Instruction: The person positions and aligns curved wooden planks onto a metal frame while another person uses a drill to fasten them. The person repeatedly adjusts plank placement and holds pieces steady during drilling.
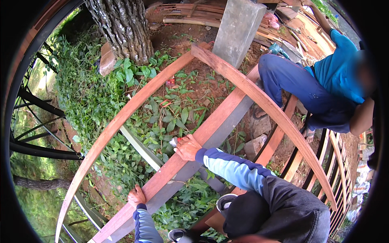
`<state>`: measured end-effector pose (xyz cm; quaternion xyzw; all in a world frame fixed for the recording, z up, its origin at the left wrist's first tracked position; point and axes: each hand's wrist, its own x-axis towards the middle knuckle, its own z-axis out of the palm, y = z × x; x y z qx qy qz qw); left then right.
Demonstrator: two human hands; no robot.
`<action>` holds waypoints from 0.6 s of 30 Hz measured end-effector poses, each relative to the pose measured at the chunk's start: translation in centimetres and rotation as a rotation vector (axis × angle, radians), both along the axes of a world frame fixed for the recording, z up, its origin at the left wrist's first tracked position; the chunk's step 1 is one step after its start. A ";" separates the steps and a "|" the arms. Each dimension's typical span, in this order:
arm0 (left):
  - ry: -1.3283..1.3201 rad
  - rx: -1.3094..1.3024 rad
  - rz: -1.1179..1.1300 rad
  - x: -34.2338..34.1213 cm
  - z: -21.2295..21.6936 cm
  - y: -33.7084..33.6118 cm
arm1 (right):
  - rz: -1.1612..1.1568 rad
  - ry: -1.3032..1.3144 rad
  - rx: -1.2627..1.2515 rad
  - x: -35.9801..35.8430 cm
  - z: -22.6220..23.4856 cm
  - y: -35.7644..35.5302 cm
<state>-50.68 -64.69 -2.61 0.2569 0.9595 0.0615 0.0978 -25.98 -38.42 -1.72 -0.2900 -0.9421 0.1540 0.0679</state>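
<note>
A reddish wooden plank (219,111) lies along a grey beam (225,125), running diagonally from upper right to lower left. My left hand (137,197) is closed over the plank's left edge near its lower end. Further up the plank rests my right hand (188,148), its fingers curled round a small red-and-white object (174,141) at the left edge. The palm hides most of that object, and I cannot tell its kind. Two curved wooden pieces meet in a point beyond my hands, one on the left (117,115) and one on the right (279,115).
At right a person in a blue shirt (338,65) sits on the framework. Several wooden slats (293,164) lie beside my legs. A concrete post (239,32) and a tree trunk (121,30) stand at the back. Green plants (97,93) and stones (259,126) lie below.
</note>
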 end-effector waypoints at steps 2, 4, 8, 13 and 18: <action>-0.007 -0.016 -0.011 0.0 0.1 0.1 | -0.002 0.002 -0.002 0.0 0.0 0.0; -0.013 -0.022 -0.009 0.0 0.1 0.1 | -0.003 -0.016 0.000 0.0 -0.1 0.0; -0.027 -0.020 0.019 0.0 0.2 0.2 | 0.010 0.005 0.008 0.0 -0.4 0.0; -0.026 -0.016 0.046 0.2 0.6 0.3 | 0.006 -0.026 -0.005 -0.1 -0.7 0.1; -0.039 -0.053 0.035 0.2 0.7 0.4 | 0.005 -0.024 -0.028 0.0 -0.3 0.0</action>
